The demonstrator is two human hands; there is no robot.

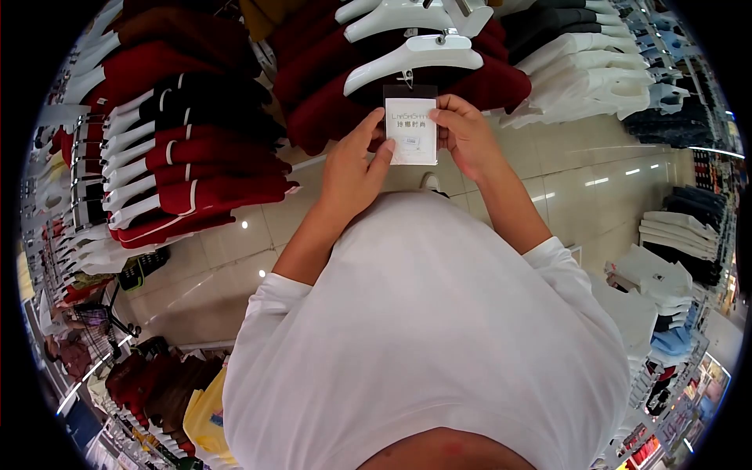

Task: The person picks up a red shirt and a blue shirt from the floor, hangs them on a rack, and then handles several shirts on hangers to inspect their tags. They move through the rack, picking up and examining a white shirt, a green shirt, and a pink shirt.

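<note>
Between my two hands is a white clothing tag (411, 135) with printed lettering, its dark top edge near a small metal clip (406, 77). My left hand (354, 166) pinches the tag's left side, thumb on the front. On the right edge, my right hand (464, 135) grips it with thumb and fingers. Just above the tag, a white hanger (415, 61) carries a dark red garment (313, 117).
Red and black garments (211, 157) hang on white hangers at the left. White shirts (603, 86) hang at the right. Below lies a tiled floor (548, 172). A shopping cart (102, 321) stands at the far left, and folded clothes (677, 235) are stacked at the far right.
</note>
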